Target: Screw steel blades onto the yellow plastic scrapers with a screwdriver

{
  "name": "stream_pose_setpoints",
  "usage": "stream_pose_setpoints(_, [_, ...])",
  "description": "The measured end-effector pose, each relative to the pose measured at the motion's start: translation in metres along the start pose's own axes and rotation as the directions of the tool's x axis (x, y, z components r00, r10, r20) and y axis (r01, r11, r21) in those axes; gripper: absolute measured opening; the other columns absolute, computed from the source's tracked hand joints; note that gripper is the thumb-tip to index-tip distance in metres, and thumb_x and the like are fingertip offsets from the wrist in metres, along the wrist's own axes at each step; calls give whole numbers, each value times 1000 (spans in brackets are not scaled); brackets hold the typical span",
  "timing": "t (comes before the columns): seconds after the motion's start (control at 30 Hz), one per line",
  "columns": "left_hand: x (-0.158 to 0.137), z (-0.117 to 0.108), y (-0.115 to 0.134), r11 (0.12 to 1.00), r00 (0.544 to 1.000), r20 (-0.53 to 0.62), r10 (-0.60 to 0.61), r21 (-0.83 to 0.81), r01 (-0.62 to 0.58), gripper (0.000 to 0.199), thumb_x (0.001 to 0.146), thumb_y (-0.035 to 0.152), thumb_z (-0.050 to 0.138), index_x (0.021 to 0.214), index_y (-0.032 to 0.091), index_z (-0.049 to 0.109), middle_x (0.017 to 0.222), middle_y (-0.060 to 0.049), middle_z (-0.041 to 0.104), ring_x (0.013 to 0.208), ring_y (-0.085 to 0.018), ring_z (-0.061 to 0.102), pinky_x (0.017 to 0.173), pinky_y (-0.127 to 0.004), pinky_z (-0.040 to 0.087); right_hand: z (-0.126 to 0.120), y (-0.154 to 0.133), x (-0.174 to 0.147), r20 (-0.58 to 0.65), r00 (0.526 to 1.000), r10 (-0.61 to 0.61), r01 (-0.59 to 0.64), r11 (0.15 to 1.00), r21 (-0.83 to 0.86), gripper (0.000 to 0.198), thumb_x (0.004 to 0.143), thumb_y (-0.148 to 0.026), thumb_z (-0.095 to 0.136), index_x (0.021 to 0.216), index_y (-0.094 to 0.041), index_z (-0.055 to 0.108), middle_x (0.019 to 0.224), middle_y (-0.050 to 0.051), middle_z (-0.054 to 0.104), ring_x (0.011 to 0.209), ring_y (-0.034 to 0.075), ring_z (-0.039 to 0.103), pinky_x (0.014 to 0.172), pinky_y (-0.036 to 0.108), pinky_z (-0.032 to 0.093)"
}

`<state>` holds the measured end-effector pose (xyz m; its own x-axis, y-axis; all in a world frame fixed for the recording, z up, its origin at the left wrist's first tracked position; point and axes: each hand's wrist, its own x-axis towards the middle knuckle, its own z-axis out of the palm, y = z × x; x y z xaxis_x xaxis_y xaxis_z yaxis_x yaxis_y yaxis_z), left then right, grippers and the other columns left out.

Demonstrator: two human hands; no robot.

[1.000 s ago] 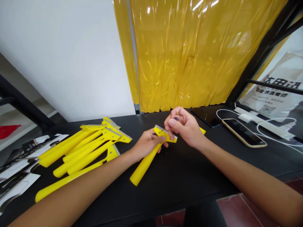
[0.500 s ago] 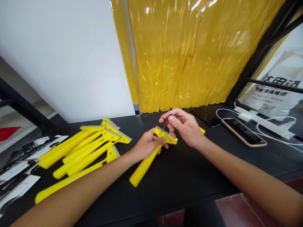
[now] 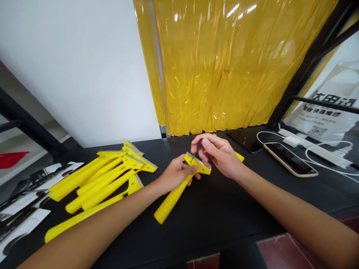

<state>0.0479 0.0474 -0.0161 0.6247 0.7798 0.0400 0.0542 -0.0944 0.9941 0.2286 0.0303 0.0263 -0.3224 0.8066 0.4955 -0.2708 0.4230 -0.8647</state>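
My left hand (image 3: pixel 178 172) is closed around the head end of a yellow scraper (image 3: pixel 172 200), whose handle slants down toward the table's front edge. Two screws show on the scraper's wide head, and a metal blade edge lies along its far side. My right hand (image 3: pixel 217 151) pinches the dark handle of a small screwdriver (image 3: pixel 199 145), its thin shaft pointing down at the left screw of the head. Behind my right hand, part of another yellow piece (image 3: pixel 239 157) sticks out, mostly hidden. Several more yellow scrapers (image 3: pixel 103 179) lie piled to the left of my left hand.
Black and white printed cards (image 3: pixel 25 220) are spread at the far left of the black table (image 3: pixel 224 224). On the right lie a phone (image 3: pixel 290 158), a dark tablet-like slab (image 3: pixel 245 139) and a white power strip (image 3: pixel 322 151) with cables. A yellow plastic curtain (image 3: pixel 224 67) hangs behind.
The view has shifted slightly. My right hand has turned a little on the screwdriver, which stays at the same screw. My left hand keeps its hold on the scraper.
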Motion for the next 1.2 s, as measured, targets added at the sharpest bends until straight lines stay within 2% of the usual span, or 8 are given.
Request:
stream_pose_setpoints(0.17, [1, -1, -2, 1000, 1000, 2, -9, -26, 9, 32, 91, 38, 65, 109, 16, 50, 77, -5, 72, 47, -11, 57, 48, -25, 44, -2, 2, 1, -32, 999, 41, -38, 993, 108, 17, 91, -32, 69, 98, -23, 56, 73, -5, 62, 43, 3, 34, 38, 17, 25])
stream_pose_setpoints(0.27, [1, -1, -2, 1000, 1000, -4, -9, -7, 9, 32, 91, 38, 65, 109, 15, 51, 77, -6, 72, 48, -11, 57, 47, -24, 44, -1, 1, 1, -33, 998, 50, -47, 997, 68, 18, 85, -28, 76, 89, -20, 60, 82, 0, 68, 45, 3, 39, 38, 18, 27])
stream_pose_setpoints(0.37, [1, -1, -2, 1000, 1000, -4, -12, 3, 12, 31, 91, 37, 65, 108, 16, 51, 77, -6, 72, 48, -11, 58, 47, -23, 44, 0, -1, 1, -28, 998, 48, -47, 998, 38, 16, 90, -32, 70, 95, -18, 68, 93, 5, 68, 49, 4, 42, 39, 19, 29])
stream_pose_setpoints(0.57, [0, -1, -4, 1000, 1000, 16, -9, -28, 9, 33, 91, 39, 65, 110, 16, 51, 77, -5, 72, 48, -11, 58, 48, -25, 45, -3, -2, 1, -20, 997, 73, -69, 986, 149, 15, 95, -35, 63, 104, -23, 57, 77, -3, 62, 46, 4, 30, 39, 18, 21])
stream_pose_setpoints(0.73, [0, 0, -3, 1000, 1000, -13, -13, -13, 13, 32, 91, 37, 65, 109, 16, 50, 76, -5, 71, 48, -11, 57, 47, -23, 44, -1, -3, 1, 8, 999, 41, -42, 998, 56, 20, 96, -37, 62, 91, -18, 61, 87, 3, 68, 48, 4, 36, 41, 19, 24])
stream_pose_setpoints(0.87, [0, -1, -3, 1000, 1000, -4, -17, -15, 17, 34, 91, 38, 65, 112, 16, 49, 77, -5, 72, 48, -12, 58, 48, -25, 46, 1, -4, 1, -21, 998, 63, -62, 997, 49, 29, 100, -44, 51, 97, -19, 64, 84, 2, 63, 48, 4, 36, 40, 19, 23])
stream_pose_setpoints(1.0, [0, -1, -4, 1000, 1000, -6, -22, -15, 22, 34, 90, 40, 66, 109, 17, 50, 79, -6, 72, 48, -11, 58, 48, -25, 46, 0, -2, 2, -57, 997, 45, -37, 990, 134, 17, 94, -38, 64, 100, -24, 56, 77, -4, 60, 43, 3, 32, 39, 18, 25])
stream_pose_setpoints(1.2, [1, -1, -3, 1000, 1000, 6, -9, -15, 9, 33, 91, 39, 66, 109, 16, 50, 77, -5, 71, 48, -11, 57, 47, -24, 45, 0, -1, 2, -41, 999, 33, -32, 999, 11, 21, 97, -38, 59, 102, -19, 65, 95, 4, 67, 49, 4, 43, 38, 18, 31])
